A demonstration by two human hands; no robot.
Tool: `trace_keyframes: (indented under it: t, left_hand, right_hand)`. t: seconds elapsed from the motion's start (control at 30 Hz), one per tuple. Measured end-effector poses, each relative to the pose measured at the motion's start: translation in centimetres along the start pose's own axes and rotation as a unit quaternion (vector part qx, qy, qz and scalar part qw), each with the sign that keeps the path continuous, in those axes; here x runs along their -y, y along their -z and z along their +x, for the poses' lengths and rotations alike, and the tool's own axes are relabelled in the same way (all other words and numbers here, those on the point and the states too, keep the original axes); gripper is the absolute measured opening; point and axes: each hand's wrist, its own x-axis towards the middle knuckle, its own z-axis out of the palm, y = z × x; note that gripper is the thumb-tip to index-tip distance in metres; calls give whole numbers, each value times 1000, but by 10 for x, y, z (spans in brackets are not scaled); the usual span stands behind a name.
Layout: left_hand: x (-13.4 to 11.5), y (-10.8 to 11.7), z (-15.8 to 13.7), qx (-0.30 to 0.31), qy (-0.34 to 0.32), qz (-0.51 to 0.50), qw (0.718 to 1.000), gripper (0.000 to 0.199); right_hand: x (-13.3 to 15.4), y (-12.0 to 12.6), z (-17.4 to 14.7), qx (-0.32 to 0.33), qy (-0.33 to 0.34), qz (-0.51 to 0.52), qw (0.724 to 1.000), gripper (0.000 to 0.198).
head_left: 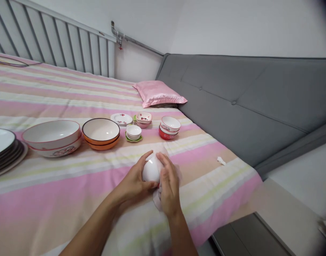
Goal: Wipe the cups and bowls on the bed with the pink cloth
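A small white bowl (151,171) is held above the striped bedspread, its smooth side towards me. My left hand (135,183) grips it, thumb along the near edge and fingers around the far side. Against the bowl's right side my right hand (168,188) presses a thin, whitish cloth or tissue (157,202), its fingers curled over it. A bit of red shows between the hands. Just beyond them are a stack of tiny white dishes (133,130) on a green leaf-shaped plate (134,140) and a stack of red and white bowls (170,125).
Large white bowls (54,144), orange bowls (101,143) and dark-edged plates (8,156) stand stacked at left. Flowered plates (121,119) and pink bowls (143,119) sit farther back, before a pink pillow (160,93). A crumpled white scrap (221,161) lies near the grey headboard (245,89).
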Motion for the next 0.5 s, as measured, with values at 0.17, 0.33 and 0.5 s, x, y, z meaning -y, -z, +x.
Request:
trace_keyframes:
  t: [0.17, 0.33, 0.5]
  left_hand:
    - [3, 2, 0, 12, -37, 1, 999, 48]
    - [3, 2, 0, 58, -22, 2, 998, 31]
    - [7, 1, 0, 114, 38, -4, 993, 24]
  right_hand:
    - [15, -8, -5, 92, 88, -114, 985, 41]
    - [11, -7, 0, 126, 121, -195, 965, 44]
    - [-8, 8, 8, 54, 102, -192, 975, 41]
